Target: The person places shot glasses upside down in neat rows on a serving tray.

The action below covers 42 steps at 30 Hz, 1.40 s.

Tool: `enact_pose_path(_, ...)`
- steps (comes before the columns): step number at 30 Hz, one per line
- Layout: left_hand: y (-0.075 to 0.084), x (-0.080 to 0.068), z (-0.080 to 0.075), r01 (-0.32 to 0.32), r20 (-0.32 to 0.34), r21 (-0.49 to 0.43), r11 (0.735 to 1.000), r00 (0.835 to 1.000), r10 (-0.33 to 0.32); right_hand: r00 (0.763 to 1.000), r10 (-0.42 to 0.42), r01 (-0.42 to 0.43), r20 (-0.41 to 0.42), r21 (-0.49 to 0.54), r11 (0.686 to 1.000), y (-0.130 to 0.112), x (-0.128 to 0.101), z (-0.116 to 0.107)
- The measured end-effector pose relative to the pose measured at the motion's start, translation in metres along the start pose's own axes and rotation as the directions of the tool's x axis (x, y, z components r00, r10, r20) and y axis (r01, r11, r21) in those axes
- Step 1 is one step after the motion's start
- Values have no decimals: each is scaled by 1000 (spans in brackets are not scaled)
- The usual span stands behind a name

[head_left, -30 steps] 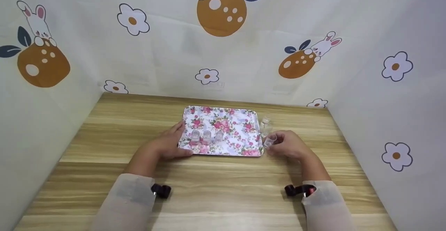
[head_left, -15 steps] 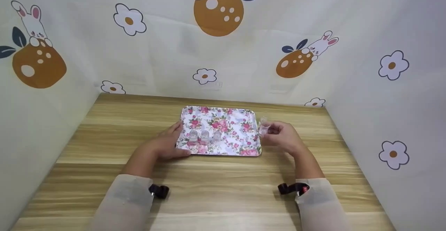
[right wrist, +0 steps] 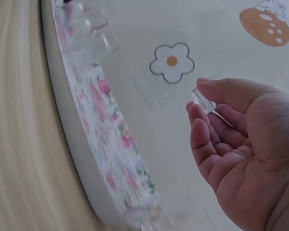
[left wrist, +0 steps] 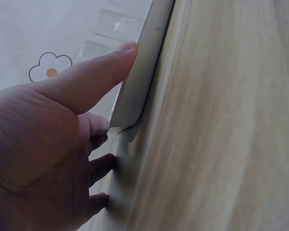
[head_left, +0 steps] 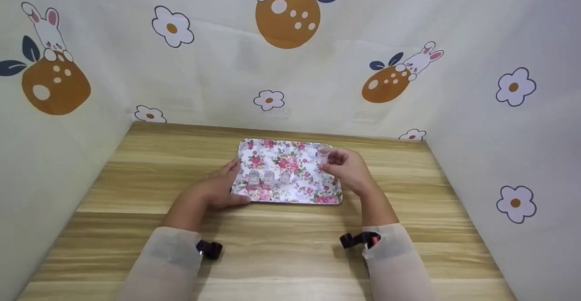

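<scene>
Clear unlabelled cup in right hand

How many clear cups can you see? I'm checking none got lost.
4: three cups stand in a row on the floral tray; the right hand holds a fourth cup above it. More may be hidden.

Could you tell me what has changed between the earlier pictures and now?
The right hand, pinching a small clear cup, rose from the table right of the floral tray and moved left over the tray's far right corner. The left hand still rests at the tray's left edge; three clear cups stay in their row.
</scene>
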<state>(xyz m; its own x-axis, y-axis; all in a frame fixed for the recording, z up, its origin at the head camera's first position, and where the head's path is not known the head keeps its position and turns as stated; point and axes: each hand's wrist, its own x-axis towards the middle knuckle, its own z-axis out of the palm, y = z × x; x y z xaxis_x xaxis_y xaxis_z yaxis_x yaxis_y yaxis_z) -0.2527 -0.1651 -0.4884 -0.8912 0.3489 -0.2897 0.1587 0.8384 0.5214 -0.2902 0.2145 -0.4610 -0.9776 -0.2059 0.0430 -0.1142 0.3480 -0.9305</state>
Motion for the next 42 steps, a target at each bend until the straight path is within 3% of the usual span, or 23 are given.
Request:
enact_pose_path(5,0,1,0,3,-1,-5,1000,1000,-3,999,-18,17,27,56,998,-11,6,17)
enact_pose_path(11,0,1,1,-11,-5,-4,1000,1000,11,999,-45,45,13,25,999,-15,6,25)
enact_pose_path(25,-2,4,2,-17,-10,4,1000,1000,17,977,-214,214,-4,-15,977,-9,7,33)
enact_pose_path(34,0,4,3,0,-2,-16,1000,1000,0,985,-142,148,94,-68,987,-1,8,36)
enact_pose_path(42,0,2,1,-7,-3,-7,1000,1000,7,970,-102,137,220,-154,978,11,9,43)
